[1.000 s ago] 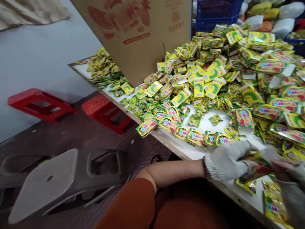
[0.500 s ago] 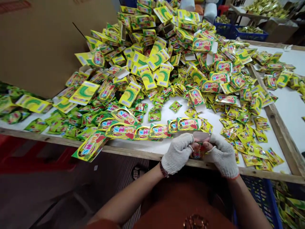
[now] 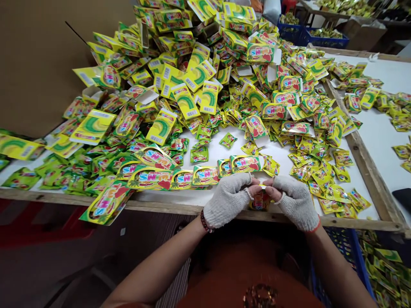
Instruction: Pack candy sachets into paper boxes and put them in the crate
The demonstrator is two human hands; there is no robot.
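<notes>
Both my hands wear grey knit fingerless gloves and meet at the table's near edge. My left hand (image 3: 228,197) and my right hand (image 3: 293,200) pinch one small yellow-green candy box (image 3: 260,200) between their fingertips; its top flap is pressed under my thumbs. Just beyond my hands a row of filled boxes (image 3: 180,177) with colourful lettering lies along the front of the white table (image 3: 221,197). Small green candy sachets (image 3: 327,179) are scattered to the right of my hands.
A big heap of flat and folded yellow boxes (image 3: 199,64) covers the table's far side. A large brown cardboard carton (image 3: 35,64) stands at the left. A wooden rail (image 3: 356,149) separates a second table at the right. A blue crate (image 3: 356,261) with packets sits below right.
The view swung from the left end of the table to face the heap squarely. My hands came together at the near edge and keep working the same small box, now slightly nearer the table.
</notes>
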